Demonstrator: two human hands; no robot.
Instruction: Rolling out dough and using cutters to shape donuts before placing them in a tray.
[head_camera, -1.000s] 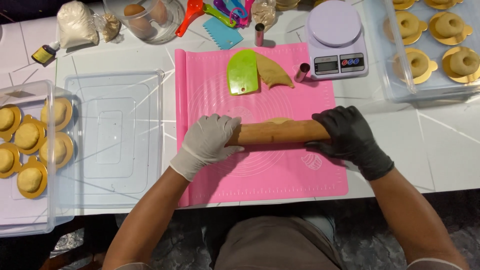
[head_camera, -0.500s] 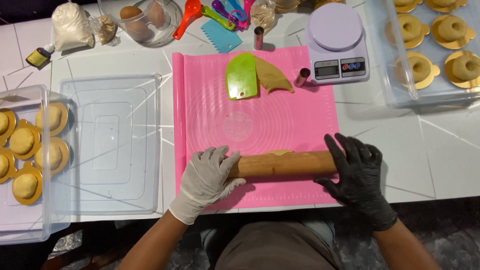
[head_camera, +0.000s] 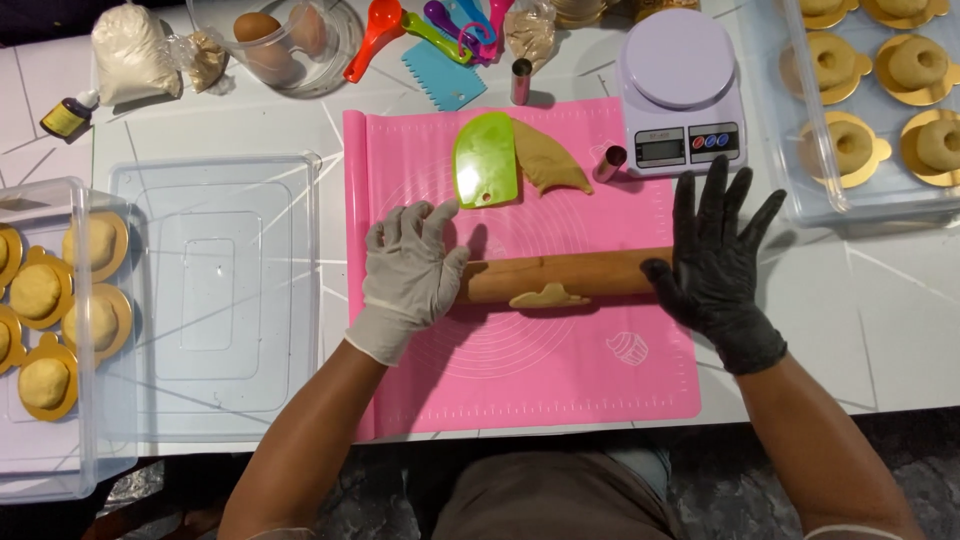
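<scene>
**Rolling pin over dough, mid-pass**

While the wooden rolling pin (head_camera: 565, 276) lies across the pink silicone mat (head_camera: 520, 380), I see a small flattened piece of dough (head_camera: 548, 297) peeking out under its near edge, only partly rolled. My left hand (head_camera: 410, 275), in a white glove, presses flat on the pin's left end; my right hand (head_camera: 715, 260), black-gloved, rests open-palmed on the right end, neither grip closed. More dough (head_camera: 550, 160) waits beside the green scraper (head_camera: 484, 160). Since the earlier frame the pin has travelled farther up the mat and both hands' fingers have spread.

White tiled table (head_camera: 880, 320), dark mottled floor (head_camera: 380, 500)
</scene>
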